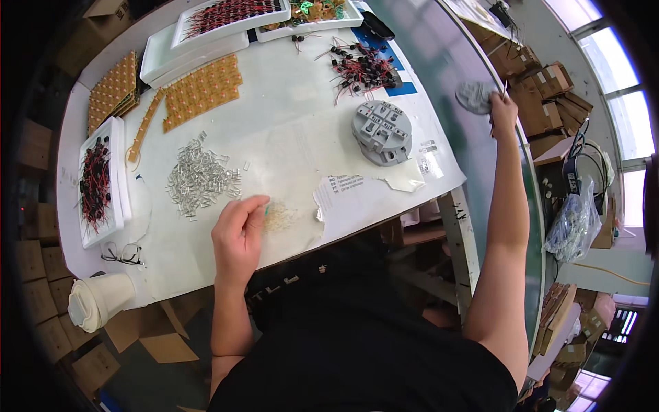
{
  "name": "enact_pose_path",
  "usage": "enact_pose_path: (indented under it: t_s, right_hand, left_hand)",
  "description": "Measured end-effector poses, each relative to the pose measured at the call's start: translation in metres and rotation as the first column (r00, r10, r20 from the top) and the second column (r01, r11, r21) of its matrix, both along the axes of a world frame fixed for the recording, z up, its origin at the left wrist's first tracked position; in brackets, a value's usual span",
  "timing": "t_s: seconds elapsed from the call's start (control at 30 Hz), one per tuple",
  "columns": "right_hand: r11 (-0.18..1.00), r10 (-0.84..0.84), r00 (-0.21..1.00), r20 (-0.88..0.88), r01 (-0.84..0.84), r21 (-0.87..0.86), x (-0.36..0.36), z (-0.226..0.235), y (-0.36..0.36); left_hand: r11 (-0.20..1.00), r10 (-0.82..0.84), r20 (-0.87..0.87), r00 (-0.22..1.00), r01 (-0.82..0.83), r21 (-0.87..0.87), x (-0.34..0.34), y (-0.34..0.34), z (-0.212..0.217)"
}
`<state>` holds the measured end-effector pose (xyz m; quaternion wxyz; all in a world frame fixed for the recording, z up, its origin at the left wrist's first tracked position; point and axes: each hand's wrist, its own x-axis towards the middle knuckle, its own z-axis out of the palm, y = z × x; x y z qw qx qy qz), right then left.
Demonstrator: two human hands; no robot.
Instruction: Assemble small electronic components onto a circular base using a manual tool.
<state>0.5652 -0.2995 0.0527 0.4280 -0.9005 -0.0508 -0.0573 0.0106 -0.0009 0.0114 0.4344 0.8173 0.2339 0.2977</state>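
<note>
Above the counter (288,123), the left hand (237,235) is holding its fingers nearly pinched beside tiny pale pieces (280,217); whether it is gripping one, I cannot tell. Farther out, the right hand (504,113) is meeting a grey disc (473,97) on a greenish strip (473,151), its grip unclear. Loose clear tubes (199,178) are lying heaped, so much seems left. White trays (237,32) are holding red-and-black wired parts (96,175); one is carrying green bits (305,8).

Left hand (237,232) curled, thumb and index tips close together; left forearm (230,319) near upright, elbow bent. Right arm (506,226) stretched far forward-right, right hand (504,113) bent in, fingertips partly hidden.
</note>
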Motion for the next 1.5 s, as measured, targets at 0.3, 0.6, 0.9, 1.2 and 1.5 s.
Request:
enact_pose_path:
  t_s: [0.3,0.6,0.9,1.2,1.5]
  right_hand:
    - [0.697,0.706,0.705,0.073,-0.672,-0.25,-0.187,0.019,0.098]
    - [0.378,0.921,0.386,0.057,-0.847,-0.373,-0.304,0.049,0.152]
    - [-0.043,0.99,-0.006,-0.139,-0.962,-0.269,-0.321,0.036,0.222]
    - [-0.264,0.948,-0.125,-0.291,-0.822,-0.505,-0.336,0.004,0.323]
    - [0.136,0.971,0.185,-0.153,-0.95,-0.282,-0.331,0.008,0.282]
  left_hand:
    - [0.999,0.048,0.046,0.998,-0.048,0.002,-0.01,-0.007,-0.002]
    - [0.99,-0.032,0.125,0.992,0.014,0.141,-0.044,-0.001,-0.007]
    - [0.969,-0.011,-0.011,1.0,0.014,0.247,-0.049,0.004,0.001]
    - [0.958,-0.106,-0.125,0.986,0.136,0.254,-0.033,0.003,0.006]
    - [0.963,-0.079,-0.122,0.989,0.108,0.246,-0.013,-0.006,0.001]
